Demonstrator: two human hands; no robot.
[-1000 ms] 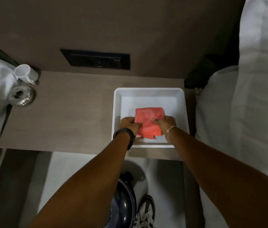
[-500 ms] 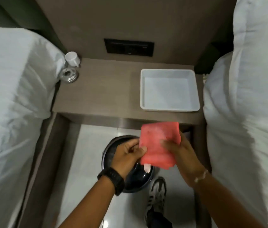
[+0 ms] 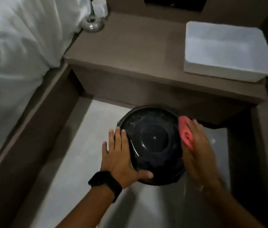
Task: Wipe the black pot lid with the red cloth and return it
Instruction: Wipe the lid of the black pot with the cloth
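Left hand (image 3: 119, 159), fingers spread, steadies black pot lid (image 3: 153, 143) at nine o'clock; right hand (image 3: 197, 145) presses red cloth (image 3: 185, 133) at three o'clock, ready to wipe.

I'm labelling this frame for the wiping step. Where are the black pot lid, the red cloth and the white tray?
black pot lid (image 3: 153, 142): head view, raised centre disc.
red cloth (image 3: 185, 134): head view, folded edge beside the fingers.
white tray (image 3: 212, 71): head view, near wall.

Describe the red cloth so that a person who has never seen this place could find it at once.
Start at the brown bedside table between the two white beds; on the floor before it sits a round black pot lid. The red cloth is at the lid's right edge, under the right hand. It is the only red thing here.
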